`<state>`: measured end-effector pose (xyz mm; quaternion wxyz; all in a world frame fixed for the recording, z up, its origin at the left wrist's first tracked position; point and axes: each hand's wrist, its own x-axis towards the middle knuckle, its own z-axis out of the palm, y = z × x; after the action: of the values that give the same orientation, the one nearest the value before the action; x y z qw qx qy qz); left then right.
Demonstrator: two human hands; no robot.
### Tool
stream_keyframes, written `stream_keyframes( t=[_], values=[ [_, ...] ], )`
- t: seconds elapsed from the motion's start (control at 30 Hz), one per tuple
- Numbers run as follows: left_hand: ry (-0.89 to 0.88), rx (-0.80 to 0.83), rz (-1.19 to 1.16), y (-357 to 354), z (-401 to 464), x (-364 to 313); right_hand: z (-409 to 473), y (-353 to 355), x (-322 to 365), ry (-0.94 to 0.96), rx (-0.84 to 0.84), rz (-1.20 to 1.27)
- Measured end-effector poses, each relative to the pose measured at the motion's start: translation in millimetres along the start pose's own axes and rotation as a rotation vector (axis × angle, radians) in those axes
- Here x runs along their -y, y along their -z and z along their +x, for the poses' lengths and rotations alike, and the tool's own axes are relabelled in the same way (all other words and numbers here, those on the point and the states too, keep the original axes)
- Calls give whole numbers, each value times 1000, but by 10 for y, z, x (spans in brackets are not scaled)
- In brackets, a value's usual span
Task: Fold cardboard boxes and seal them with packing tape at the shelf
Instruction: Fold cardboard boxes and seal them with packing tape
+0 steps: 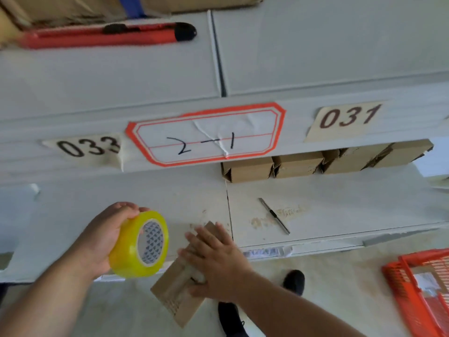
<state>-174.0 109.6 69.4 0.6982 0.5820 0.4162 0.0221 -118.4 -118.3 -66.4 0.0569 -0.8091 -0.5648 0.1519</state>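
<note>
We see the left hand gripping the tape roll, held above the shelf. Right hand lies flat, fingers straight, pressing the box, which overhangs the shelf edge. Tape strip on the box looks stuck down, though it's blurry. Small knife lies on the shelf to the right, more boxes behind it.

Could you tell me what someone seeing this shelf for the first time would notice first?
Most likely the bright yellow tape roll, gripped in the left hand above the shelf edge, beside the right hand pressed flat on a small cardboard box that overhangs the shelf. Next, the red-bordered label marked 2-1 on the shelf front, and the red utility knife lying on the shelf above.
</note>
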Motion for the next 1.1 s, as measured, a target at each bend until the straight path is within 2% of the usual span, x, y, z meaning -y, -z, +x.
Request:
stream_keyframes(
  t=[0.13,0.4,0.5,0.57,0.63,0.7,0.77,0.83,0.87,0.93,1.0,1.03,1.1],
  values=[
    [19,-52,-43,90,-42,38,174,272,-404,-149,74,-81],
    [-49,-41,-91,14,-159,41,174,714,-1101,-70,180,-211],
    [-98,-46,-56,-148,-209,40,117,883,-933,-100,131,-179],
    [-150,-86,5,-272,-266,53,76,918,-605,-189,30,12],
    [-223,-140,55,-406,-331,74,-9,810,-306,-187,25,162],
    [-279,-176,90,-521,-410,99,-134,561,-220,-96,32,37],
    [-334,-173,102,-602,-511,114,-255,445,-336,-89,16,-100],
    [-404,-145,98,-653,-636,124,-337,631,-350,-165,43,86],
    [-440,-130,99,-681,-706,125,-391,809,-245,-265,51,372],
    [-518,-118,99,-751,-847,129,-470,1174,31,-425,-144,1012],
    [-588,-120,80,-848,-995,129,-516,1461,296,-482,-335,1466],
    [-612,-118,62,-906,-1051,140,-536,1551,398,-474,-394,1563],
    [-630,-98,-4,-1025,-1164,167,-608,1657,536,-474,-482,1517]
  ],
)
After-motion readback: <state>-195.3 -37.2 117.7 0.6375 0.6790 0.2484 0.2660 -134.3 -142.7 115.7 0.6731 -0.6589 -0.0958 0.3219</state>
